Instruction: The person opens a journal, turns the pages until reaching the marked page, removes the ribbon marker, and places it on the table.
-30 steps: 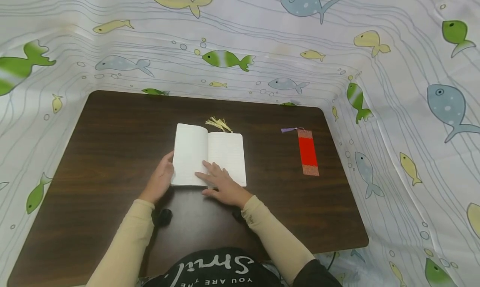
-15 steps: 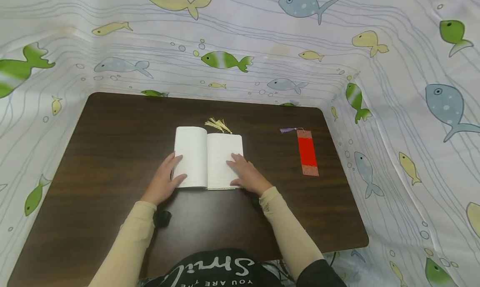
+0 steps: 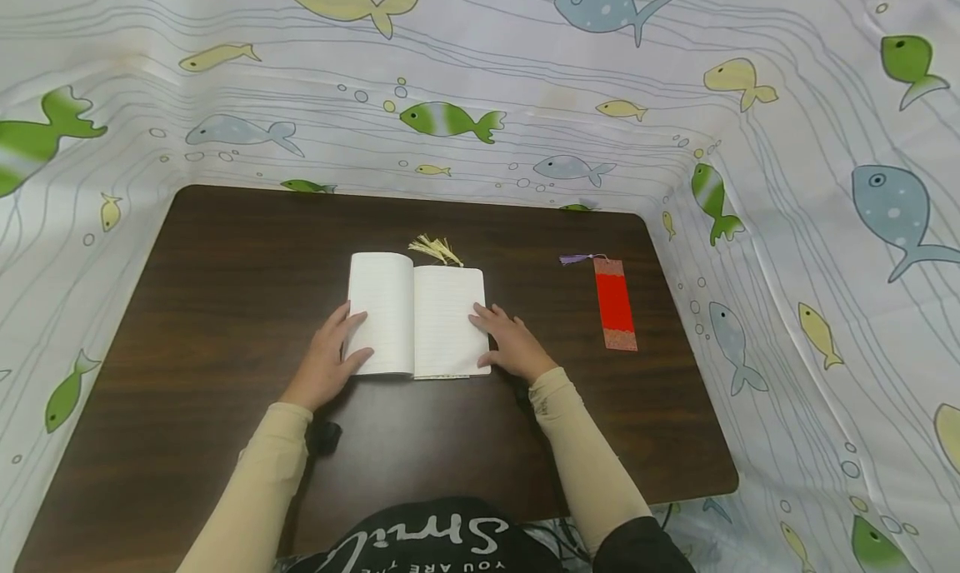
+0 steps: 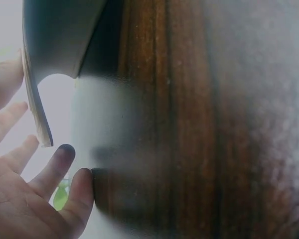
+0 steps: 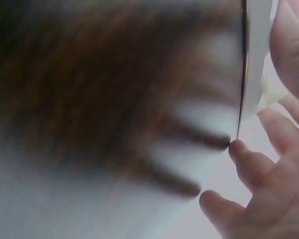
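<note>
Has the notebook (image 3: 429, 316) already open just left of the frame's centre, with left hand (image 3: 322, 361) and right hand (image 3: 517, 345) relaxed at its side edges, gripping nothing (with red bookmark (image 3: 615, 305) untouched at right, and with remaining work unclear).

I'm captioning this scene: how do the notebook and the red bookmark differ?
The open notebook shows white pages; the bookmark is mostly red.
The notebook is wide; the bookmark is a narrow strip.
The notebook sits between left hand and right hand; the bookmark lies apart from both hands.
Both are roughly rectangular.
</note>
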A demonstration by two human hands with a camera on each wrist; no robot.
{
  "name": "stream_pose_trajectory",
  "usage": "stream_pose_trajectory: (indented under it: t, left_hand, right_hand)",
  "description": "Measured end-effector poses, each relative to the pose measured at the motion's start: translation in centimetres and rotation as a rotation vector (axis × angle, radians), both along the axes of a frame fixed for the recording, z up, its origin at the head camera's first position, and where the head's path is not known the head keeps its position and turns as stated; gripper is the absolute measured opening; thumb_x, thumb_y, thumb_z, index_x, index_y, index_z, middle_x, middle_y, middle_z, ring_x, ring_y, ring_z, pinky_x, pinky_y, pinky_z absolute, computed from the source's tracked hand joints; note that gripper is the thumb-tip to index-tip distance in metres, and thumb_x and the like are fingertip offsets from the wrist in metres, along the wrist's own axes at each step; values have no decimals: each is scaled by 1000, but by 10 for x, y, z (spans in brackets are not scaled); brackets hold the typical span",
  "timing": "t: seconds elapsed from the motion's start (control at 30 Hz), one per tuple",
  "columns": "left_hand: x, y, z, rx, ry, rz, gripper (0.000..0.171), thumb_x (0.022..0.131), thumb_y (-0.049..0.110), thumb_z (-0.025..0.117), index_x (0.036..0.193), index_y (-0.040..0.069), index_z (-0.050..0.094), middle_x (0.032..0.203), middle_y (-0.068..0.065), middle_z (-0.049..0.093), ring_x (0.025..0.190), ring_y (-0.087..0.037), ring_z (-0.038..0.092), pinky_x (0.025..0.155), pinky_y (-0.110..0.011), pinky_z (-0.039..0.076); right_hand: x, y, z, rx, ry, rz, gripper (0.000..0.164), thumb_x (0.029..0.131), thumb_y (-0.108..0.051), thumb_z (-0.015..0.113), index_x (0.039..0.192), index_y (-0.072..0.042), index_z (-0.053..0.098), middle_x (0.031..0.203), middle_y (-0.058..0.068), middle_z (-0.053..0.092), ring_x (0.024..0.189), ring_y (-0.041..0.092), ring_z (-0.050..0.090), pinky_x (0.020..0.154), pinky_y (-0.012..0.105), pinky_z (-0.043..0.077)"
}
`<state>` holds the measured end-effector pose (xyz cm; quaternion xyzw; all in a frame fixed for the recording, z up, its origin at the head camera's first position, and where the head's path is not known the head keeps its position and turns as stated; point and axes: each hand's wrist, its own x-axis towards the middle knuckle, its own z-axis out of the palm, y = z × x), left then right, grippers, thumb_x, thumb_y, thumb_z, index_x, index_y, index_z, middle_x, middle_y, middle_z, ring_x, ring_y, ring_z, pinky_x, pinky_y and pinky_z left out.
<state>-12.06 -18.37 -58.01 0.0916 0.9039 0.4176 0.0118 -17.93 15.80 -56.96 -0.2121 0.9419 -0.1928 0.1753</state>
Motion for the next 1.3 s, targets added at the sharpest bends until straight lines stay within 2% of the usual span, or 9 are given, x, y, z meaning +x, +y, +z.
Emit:
stream_pose_trajectory:
  t: [0.33, 0.4, 0.53, 0.6, 0.8, 0.97, 1.07, 1.17, 1.3]
  left_hand:
    - [1, 1, -2, -14, 3, 4, 60, 93, 29, 65, 146, 11, 41, 158, -17, 20, 140, -44, 24, 108, -66, 24]
    - [2, 1, -3, -14, 4, 2, 60, 93, 29, 64, 146, 11, 41, 158, -17, 20, 140, -45, 25, 108, -66, 24]
    - [3, 1, -4, -12, -1, 0, 60, 94, 31, 63, 146, 11, 40, 158, -18, 20, 140, -45, 24, 108, -66, 24]
    - [3, 1, -4, -10, 0, -1, 60, 94, 32, 63, 146, 11, 40, 158, -18, 20, 140, -45, 24, 107, -66, 24]
    - [3, 1, -4, -17, 8, 2, 60, 94, 31, 63, 146, 12, 40, 157, -18, 21, 140, -45, 24, 108, -66, 24]
    - [3, 1, -4, -16, 8, 1, 60, 94, 33, 62, 146, 11, 40, 157, -19, 21, 140, -45, 25, 107, -66, 24]
    - [4, 1, -3, -7, 10, 0, 60, 94, 33, 63, 146, 12, 40, 157, -18, 21, 140, -45, 25, 107, -66, 25]
    - [3, 0, -2, -8, 15, -4, 58, 94, 26, 63, 145, 11, 41, 158, -17, 21, 140, -45, 25, 107, -66, 26]
    - [3, 0, 0, 6, 12, -5, 57, 91, 10, 61, 144, 5, 41, 158, -16, 21, 141, -44, 24, 109, -66, 21]
  right_hand:
    - [1, -8, 0, 14, 139, -38, 70, 81, -35, 77, 144, -21, 48, 155, -4, 34, 145, 24, 27, 114, 59, 22]
    - [1, -11, 0, -8, 116, -69, 80, 83, -35, 76, 150, -16, 36, 159, 0, 27, 146, 24, 25, 115, 56, 22]
    - [3, -16, -1, -76, 45, -153, 105, 85, -36, 73, 155, -9, 0, 163, 8, 7, 147, 26, 20, 116, 45, 24]
    - [3, -19, 1, -122, 27, -151, 109, 86, -38, 72, 154, -6, -8, 163, 9, 6, 146, 26, 22, 117, 41, 24]
    - [8, -33, 12, -335, -75, -42, 100, 88, -41, 69, 156, -11, 2, 159, 5, 25, 144, 19, 29, 116, 39, 26]
    - [18, -51, 17, -442, -156, 57, 80, 88, -42, 68, 151, -11, 28, 146, 4, 45, 130, 14, 44, 111, 37, 35]
    - [22, -61, 17, -436, -154, 120, 81, 88, -41, 69, 152, -18, 26, 150, 0, 40, 133, 11, 40, 112, 35, 33]
    - [24, -69, 17, -398, -110, 192, 87, 88, -39, 70, 155, -26, 17, 161, -5, 17, 145, 11, 23, 116, 36, 28]
    - [25, -77, 14, -296, -32, 274, 78, 90, -40, 67, 154, -28, 24, 163, -2, 8, 148, 15, 15, 116, 37, 27]
